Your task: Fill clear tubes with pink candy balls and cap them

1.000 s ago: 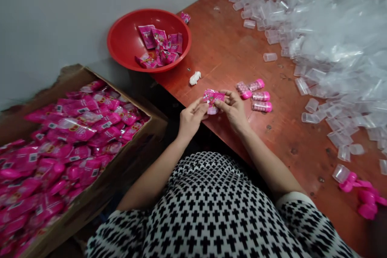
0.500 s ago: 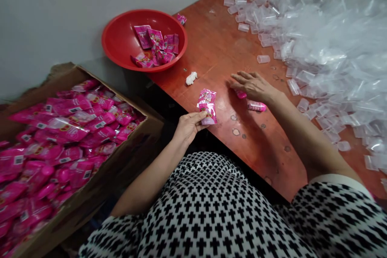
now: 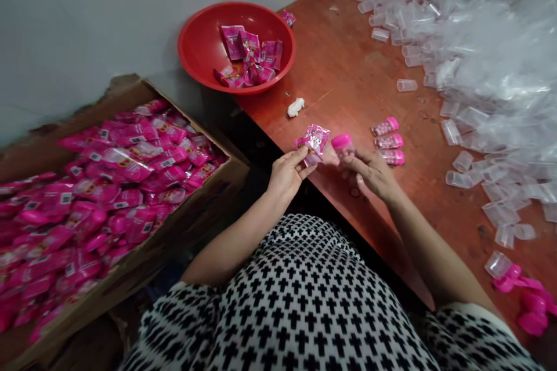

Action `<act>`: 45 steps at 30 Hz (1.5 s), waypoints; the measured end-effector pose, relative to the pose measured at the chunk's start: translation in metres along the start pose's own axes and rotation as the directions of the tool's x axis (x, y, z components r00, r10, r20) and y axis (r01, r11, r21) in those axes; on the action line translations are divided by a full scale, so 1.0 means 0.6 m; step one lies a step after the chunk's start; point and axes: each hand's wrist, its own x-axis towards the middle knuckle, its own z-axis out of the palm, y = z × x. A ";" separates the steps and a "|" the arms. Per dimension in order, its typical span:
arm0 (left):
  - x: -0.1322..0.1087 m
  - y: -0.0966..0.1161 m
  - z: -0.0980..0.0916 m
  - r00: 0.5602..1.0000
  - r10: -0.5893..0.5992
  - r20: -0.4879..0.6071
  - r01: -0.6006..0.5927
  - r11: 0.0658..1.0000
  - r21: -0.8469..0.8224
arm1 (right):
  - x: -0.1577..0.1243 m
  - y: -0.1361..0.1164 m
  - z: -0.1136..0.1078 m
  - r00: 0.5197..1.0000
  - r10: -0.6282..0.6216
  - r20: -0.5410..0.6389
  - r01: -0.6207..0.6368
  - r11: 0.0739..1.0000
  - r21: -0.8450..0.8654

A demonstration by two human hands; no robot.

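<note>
Over the table's near edge, my left hand pinches a shiny pink printed sachet between thumb and fingers. Just right of it, my right hand is closed on a small clear bottle with a pink cap; it is blurred, with the cap pointing up and left. Bottle and sachet are close together but apart. Beyond my right hand, several similar pink-capped bottles filled with small pale pink pieces lie side by side on the table.
A red bowl with several pink sachets stands at the back left. Left of the table is a cardboard box full of pink packets. Clear plastic cups are heaped on the right. A white lump and pink caps lie on the table.
My right hand has taken hold of a bottle and brought it towards the sachet. The bottles it covered now show in a row. My left hand still holds the sachet; the view has shifted.
</note>
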 end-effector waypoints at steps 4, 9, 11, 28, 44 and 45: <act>0.000 -0.004 0.003 1.000 0.022 -0.003 -0.022 0.996 -0.081 | -0.054 -0.008 0.063 0.992 0.108 0.070 -0.125 0.934 0.336; -0.007 -0.011 0.012 0.999 -0.010 0.034 0.014 0.992 -0.123 | -0.075 0.001 0.108 0.992 0.123 -0.003 -0.114 0.929 0.353; -0.012 -0.014 0.016 0.999 -0.016 0.050 0.021 0.993 -0.118 | -0.075 0.003 0.117 0.990 0.135 -0.052 -0.108 0.931 0.348; -0.020 -0.019 0.019 0.953 -0.002 0.304 -0.062 0.978 0.201 | -0.061 0.012 0.121 0.988 0.043 -0.146 0.006 0.949 0.316; -0.011 0.006 0.028 0.933 -0.007 0.359 -0.132 0.924 0.360 | -0.050 0.015 0.112 0.995 0.030 -0.094 0.009 0.921 0.389; -0.010 0.006 0.028 0.929 -0.010 0.369 -0.131 0.925 0.357 | -0.050 0.015 0.111 0.998 0.034 -0.061 -0.005 0.903 0.429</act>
